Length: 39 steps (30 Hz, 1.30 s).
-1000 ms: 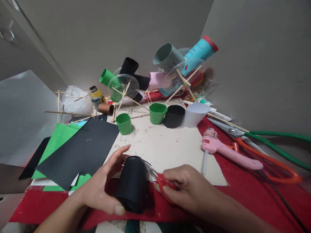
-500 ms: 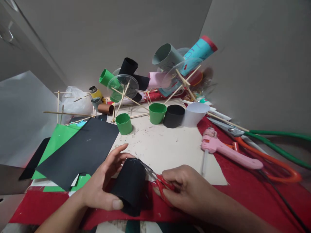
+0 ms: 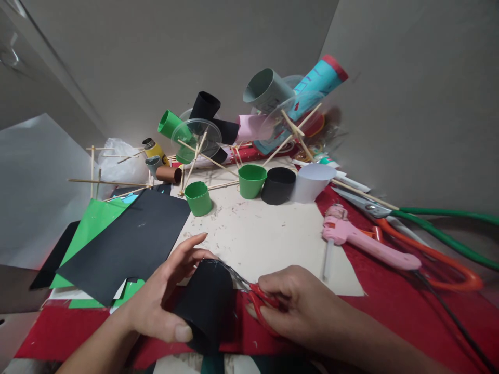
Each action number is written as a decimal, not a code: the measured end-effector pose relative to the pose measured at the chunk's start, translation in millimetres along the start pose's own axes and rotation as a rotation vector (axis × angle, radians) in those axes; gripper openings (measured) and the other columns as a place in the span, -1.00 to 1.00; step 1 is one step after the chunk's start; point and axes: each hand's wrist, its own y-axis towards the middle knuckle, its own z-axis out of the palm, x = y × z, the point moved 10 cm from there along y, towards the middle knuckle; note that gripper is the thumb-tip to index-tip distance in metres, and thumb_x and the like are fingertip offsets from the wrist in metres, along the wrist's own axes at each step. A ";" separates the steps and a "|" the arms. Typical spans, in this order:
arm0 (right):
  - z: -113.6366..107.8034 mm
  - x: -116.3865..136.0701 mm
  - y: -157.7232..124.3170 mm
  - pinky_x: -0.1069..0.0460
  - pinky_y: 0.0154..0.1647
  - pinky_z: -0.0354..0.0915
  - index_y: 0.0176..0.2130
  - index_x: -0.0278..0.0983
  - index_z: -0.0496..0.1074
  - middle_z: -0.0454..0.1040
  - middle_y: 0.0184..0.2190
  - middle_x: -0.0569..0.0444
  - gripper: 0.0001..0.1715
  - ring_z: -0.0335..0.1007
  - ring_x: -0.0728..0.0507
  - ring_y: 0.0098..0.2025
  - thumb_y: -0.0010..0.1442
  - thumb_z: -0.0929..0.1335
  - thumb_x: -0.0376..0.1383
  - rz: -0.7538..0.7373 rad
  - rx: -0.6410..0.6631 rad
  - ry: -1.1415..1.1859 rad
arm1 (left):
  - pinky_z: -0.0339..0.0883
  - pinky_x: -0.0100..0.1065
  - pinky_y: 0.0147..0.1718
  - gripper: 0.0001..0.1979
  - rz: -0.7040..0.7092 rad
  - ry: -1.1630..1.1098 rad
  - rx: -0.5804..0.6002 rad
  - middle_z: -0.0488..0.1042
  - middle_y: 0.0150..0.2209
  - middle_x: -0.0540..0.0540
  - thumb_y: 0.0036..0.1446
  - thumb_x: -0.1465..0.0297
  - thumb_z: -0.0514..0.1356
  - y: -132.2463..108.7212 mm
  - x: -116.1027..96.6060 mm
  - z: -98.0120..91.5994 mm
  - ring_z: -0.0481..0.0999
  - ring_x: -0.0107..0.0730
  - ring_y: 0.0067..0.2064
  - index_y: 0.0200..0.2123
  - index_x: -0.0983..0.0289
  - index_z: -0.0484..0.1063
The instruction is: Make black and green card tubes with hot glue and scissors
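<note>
Grey walls point(image 3: 409, 104) close in behind a red-covered tabletop point(image 3: 58, 327), where we see a large cream-coloured sheet point(image 3: 253, 236) lying flat, dotted with small scraps.

From the head camera, we find the black paper tube point(image 3: 206, 301) at the near edge of the cream sheet, low and just left of centre, tilted with its near end towards us. Our left hand point(image 3: 159, 301) is half open around its left side, thumb at the near end and fingertips at the far rim, holding it. Our right hand point(image 3: 296, 301) is closed on the small scissors with red handles point(image 3: 254, 298); their metal blades lie along the tube's far right rim — whether they bite into the paper, we cannot tell.

Beyond our hands stand two short green paper cups point(image 3: 198, 199), a short black paper ring point(image 3: 277, 188) and a white paper ring point(image 3: 312, 184). Behind them, green and black tubes join a clear plastic disc point(image 3: 212, 137) propped on thin wooden sticks point(image 3: 191, 169). To our right lies a pink glue gun point(image 3: 370, 246), near big scissors with green and orange handles point(image 3: 436, 226); to our left, a black paper sheet point(image 3: 128, 244) overlaps a green one.
</note>
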 end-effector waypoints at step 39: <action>-2.7 -1.3 1.4 0.09 -0.59 -0.12 -0.61 -0.23 0.03 0.00 -0.66 0.27 -0.70 -0.11 0.05 -0.57 -0.01 0.26 -0.42 0.002 -0.017 0.166 | 0.27 -0.08 0.11 0.10 0.041 -0.127 -0.164 0.28 0.12 0.22 -0.16 0.18 0.47 -1.2 9.8 -17.8 0.39 -0.03 0.08 0.37 0.05 -0.06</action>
